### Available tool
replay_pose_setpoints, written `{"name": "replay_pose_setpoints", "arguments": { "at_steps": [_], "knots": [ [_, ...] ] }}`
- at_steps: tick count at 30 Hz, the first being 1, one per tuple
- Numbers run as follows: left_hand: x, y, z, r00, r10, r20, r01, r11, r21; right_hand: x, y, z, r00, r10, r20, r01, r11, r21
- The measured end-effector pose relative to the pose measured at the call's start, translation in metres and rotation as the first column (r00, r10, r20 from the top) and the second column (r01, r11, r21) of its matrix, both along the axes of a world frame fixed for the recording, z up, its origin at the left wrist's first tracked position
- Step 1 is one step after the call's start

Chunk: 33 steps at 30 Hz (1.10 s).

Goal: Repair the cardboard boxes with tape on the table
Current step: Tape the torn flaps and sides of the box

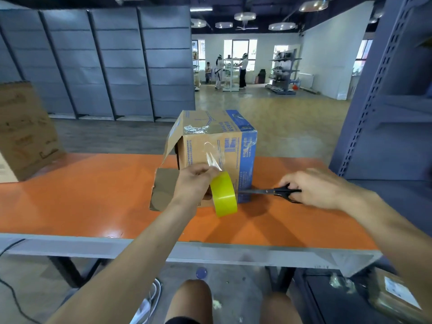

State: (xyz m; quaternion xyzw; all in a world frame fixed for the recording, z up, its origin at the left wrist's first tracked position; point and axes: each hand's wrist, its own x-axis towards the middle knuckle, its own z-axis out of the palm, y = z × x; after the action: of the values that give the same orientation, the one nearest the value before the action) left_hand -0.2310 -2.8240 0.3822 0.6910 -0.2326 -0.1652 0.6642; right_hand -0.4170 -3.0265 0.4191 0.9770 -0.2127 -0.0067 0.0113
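Gripping yellow tape roll [224, 194], left hand [194, 181] raised before box [218, 148]; right hand [313, 189] holding scissors [268, 191].

Two cardboard boxes, a small box [233, 146] beyond the left grip [194, 181] and a big box [25, 127] far to its left, one tape roll [225, 195], one pair of scissors [275, 191], one desk [81, 195].

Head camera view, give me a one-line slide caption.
Left hand holds a yellow tape roll, its strip stuck to the cardboard box; right hand grips black scissors beside it.
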Motion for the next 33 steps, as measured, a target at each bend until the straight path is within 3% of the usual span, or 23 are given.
{"name": "replay_pose_setpoints", "arguments": {
  "at_steps": [7,15,25,33],
  "knots": [
    [0.002,-0.004,0.004,0.992,0.057,0.110,-0.058,0.998,0.012,-0.006,-0.006,0.048,0.970,0.073,0.230,-0.117,0.976,0.185],
    [0.010,-0.003,-0.001,0.992,0.046,0.116,-0.048,0.999,0.018,0.028,-0.012,0.052,0.977,0.125,0.171,-0.171,0.941,0.291],
    [0.017,-0.004,-0.006,0.993,0.005,0.115,-0.003,1.000,-0.015,0.051,-0.016,0.057,0.958,0.131,0.255,-0.228,0.887,0.401],
    [0.022,-0.006,-0.007,0.994,-0.004,0.112,0.005,1.000,-0.007,0.019,-0.035,0.003,0.990,0.036,0.134,-0.087,0.911,0.402]
  ]
}}
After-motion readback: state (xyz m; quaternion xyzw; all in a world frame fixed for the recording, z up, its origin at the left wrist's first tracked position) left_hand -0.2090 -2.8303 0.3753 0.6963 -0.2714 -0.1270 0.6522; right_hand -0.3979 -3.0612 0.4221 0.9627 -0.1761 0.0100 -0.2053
